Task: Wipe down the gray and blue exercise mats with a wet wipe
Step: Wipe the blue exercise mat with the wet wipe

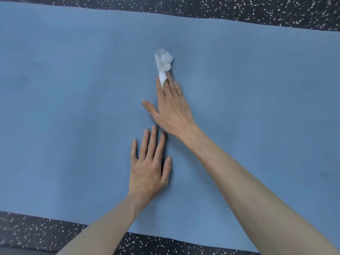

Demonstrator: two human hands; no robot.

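The wipe (163, 66) is lying crumpled on the blue mat (73, 89), white and bunched into a loose wad at its far end, narrowing to a folded tail nearer the person. That tail is passing between the first two fingers of the right hand (170, 109), which is lying flat on the mat with fingers straight and thumb splayed out to the left; the grip is a light pinch between straight fingers, not a curl around the wipe. The left hand (150, 168) is resting palm down on the mat just nearer the person, fingers spread and straight, holding nothing.

The mat is showing a smooth, matte blue surface with faint darker patches. Its far edge and near edge are both bordering dark speckled floor (257, 10). Open mat is stretching wide to the left and right of both hands.
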